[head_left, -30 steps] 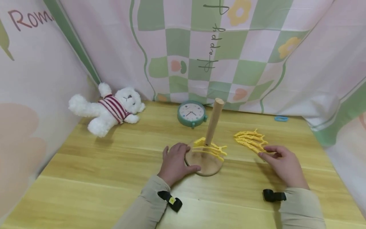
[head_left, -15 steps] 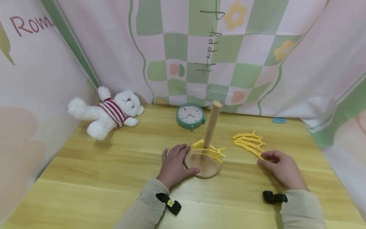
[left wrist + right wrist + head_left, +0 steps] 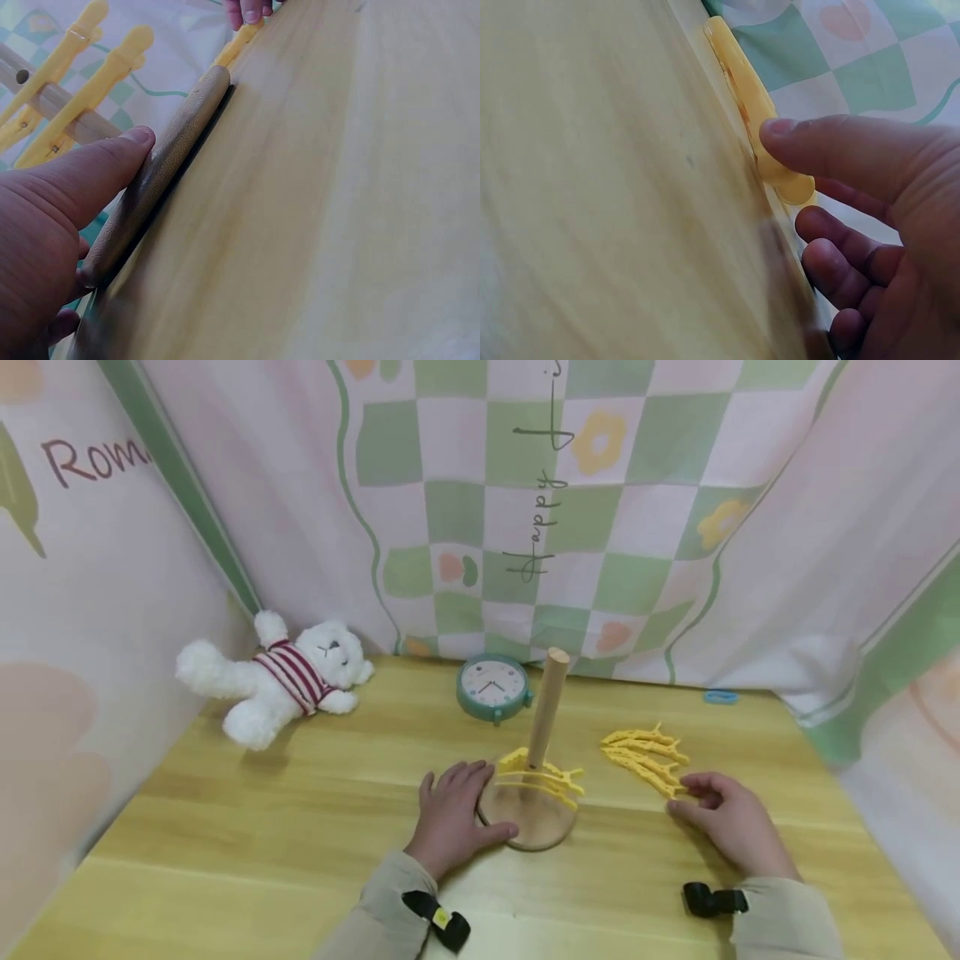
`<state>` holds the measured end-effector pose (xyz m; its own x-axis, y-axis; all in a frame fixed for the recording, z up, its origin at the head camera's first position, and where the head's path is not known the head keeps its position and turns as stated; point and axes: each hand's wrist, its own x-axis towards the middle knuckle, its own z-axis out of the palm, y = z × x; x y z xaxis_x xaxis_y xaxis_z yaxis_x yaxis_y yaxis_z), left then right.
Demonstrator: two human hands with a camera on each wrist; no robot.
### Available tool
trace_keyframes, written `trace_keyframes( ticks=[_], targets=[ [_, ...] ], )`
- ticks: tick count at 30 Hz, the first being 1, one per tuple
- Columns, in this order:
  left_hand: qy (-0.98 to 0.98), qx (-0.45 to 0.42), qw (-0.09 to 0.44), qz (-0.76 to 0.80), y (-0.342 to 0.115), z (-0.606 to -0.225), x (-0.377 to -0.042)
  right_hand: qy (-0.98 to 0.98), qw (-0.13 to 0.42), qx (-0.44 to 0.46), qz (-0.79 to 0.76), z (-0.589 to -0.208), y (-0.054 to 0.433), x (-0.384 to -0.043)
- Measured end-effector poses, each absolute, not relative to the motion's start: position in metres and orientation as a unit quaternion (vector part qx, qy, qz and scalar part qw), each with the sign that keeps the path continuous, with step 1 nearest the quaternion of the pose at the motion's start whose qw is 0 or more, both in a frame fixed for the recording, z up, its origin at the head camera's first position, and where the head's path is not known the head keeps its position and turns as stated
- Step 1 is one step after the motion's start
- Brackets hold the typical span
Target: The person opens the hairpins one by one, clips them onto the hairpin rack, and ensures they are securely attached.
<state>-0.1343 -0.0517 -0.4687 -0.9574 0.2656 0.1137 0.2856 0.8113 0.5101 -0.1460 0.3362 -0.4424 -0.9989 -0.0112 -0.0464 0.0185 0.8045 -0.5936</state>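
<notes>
My left hand (image 3: 453, 818) holds a wooden stand by the left rim of its round base (image 3: 536, 835), thumb over the edge. An upright dowel (image 3: 548, 710) rises from this base. Several yellow hair clips (image 3: 562, 783) sit around the dowel's foot; in the left wrist view, two clips (image 3: 90, 94) lie across the dowel. To the right, a fan of yellow hair clips (image 3: 637, 747) lies on the table. My right hand (image 3: 738, 822) pinches the near end of the closest clip (image 3: 742, 82) in that fan; its fingertips are partly hidden behind the clip.
A teal clock (image 3: 493, 687) lies behind the stand. A white teddy bear (image 3: 285, 681) in a striped shirt lies at the back left. Near the table's (image 3: 262, 852) back right edge is a small blue object (image 3: 721, 697). A patterned curtain (image 3: 525, 527) hangs behind.
The head view has tilted up a little. My right hand has drawn the near end of the closest clip slightly toward me. My left hand stays on the base.
</notes>
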Motion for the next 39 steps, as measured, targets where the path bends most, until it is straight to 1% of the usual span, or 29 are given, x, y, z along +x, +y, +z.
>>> trace_keyframes(
  ticks=[2, 9, 12, 15, 24, 30, 35, 39],
  targets=[
    [-0.951, -0.143, 0.018, -0.275, -0.052, -0.471, -0.132, 0.950, 0.034, 0.007, -0.311, -0.444, 0.336, -0.144],
    [-0.948, -0.139, 0.016, -0.287, -0.052, -0.480, -0.125, 0.943, 0.100, 0.031, -0.315, -0.447, 0.338, -0.139],
    [-0.949, -0.138, 0.014, -0.285, -0.052, -0.484, -0.123, 0.943, 0.112, 0.032, -0.313, -0.449, 0.338, -0.138],
    [-0.949, -0.139, 0.015, -0.281, -0.052, -0.486, -0.122, 0.943, 0.114, 0.027, -0.311, -0.450, 0.339, -0.137],
    [-0.948, -0.141, 0.012, -0.286, -0.051, -0.480, -0.125, 0.944, 0.093, 0.021, -0.315, -0.448, 0.343, -0.133],
    [-0.945, -0.140, 0.012, -0.295, -0.051, -0.474, -0.127, 0.929, 0.050, 0.012, -0.366, -0.440, 0.339, -0.132],
    [-0.945, -0.144, 0.016, -0.293, -0.052, -0.473, -0.131, 0.910, 0.020, 0.019, -0.415, -0.426, 0.330, -0.132],
    [-0.945, -0.146, 0.019, -0.291, -0.051, -0.473, -0.133, 0.907, -0.003, 0.004, -0.422, -0.415, 0.323, -0.131]
  ],
)
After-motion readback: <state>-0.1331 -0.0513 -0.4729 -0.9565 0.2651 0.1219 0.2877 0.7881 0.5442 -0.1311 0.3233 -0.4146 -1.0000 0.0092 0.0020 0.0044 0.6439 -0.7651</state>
